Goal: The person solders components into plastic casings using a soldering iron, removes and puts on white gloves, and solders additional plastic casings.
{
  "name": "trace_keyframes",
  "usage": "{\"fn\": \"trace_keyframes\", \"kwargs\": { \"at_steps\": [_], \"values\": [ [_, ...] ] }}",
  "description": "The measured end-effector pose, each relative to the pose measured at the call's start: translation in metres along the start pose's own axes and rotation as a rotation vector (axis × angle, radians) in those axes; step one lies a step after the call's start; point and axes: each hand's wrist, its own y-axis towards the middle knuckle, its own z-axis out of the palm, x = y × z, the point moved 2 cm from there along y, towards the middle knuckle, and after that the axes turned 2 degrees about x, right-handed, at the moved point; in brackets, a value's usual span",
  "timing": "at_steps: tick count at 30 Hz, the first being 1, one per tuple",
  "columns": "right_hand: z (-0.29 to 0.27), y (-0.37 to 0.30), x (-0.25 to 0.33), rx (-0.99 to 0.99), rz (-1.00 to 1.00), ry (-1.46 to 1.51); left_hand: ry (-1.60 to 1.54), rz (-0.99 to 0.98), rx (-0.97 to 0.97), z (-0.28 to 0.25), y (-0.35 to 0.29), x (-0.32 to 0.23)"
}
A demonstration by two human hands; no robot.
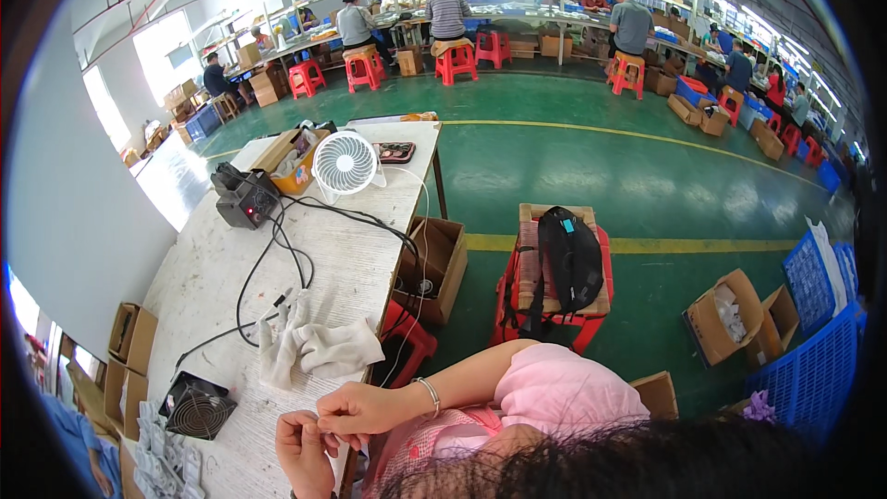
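Note:
At the table's near right edge my two hands meet, fingertips touching. My left hand (303,453) is closed in a pinch, its fingers curled upward. Over it comes my right hand (358,409), also closed, with a bracelet (428,396) on its wrist. Whatever lies between the fingers is too small or too hidden to name. Just beyond them a pair of white gloves (319,351) lies crumpled on the pale table (199,282). A black cooling fan with a round grille (198,407) stands to the left of my hands.
Black cables run across the table from a dark box (245,196). A white desk fan (346,164), a phone (397,152) and an orange carton (294,171) stand farther back. Right of the table, a black backpack (568,259) lies on a stool. Cardboard boxes (723,319) sit on the floor.

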Motion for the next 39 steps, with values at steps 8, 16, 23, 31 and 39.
{"fn": "trace_keyframes", "kwargs": {
  "at_steps": [8,16,23,31,39],
  "values": [
    [0.005,0.004,0.001,-0.083,-0.171,0.026,0.322,0.163,0.101,-0.004,0.007,-0.022],
    [0.006,-0.011,0.036,-0.089,-0.268,0.081,-0.295,-0.025,0.304,0.002,0.021,-0.039],
    [-0.006,-0.056,0.105,-0.095,-0.762,-0.34,-0.468,0.058,0.419,0.072,0.012,-0.072],
    [0.008,-0.095,0.16,0.193,-1.054,-0.526,-0.402,0.238,0.735,0.12,0.021,-0.103],
    [0.015,-0.1,0.162,0.318,-1.065,-0.489,-0.613,0.162,0.78,0.123,0.015,-0.091]
  ]
}}
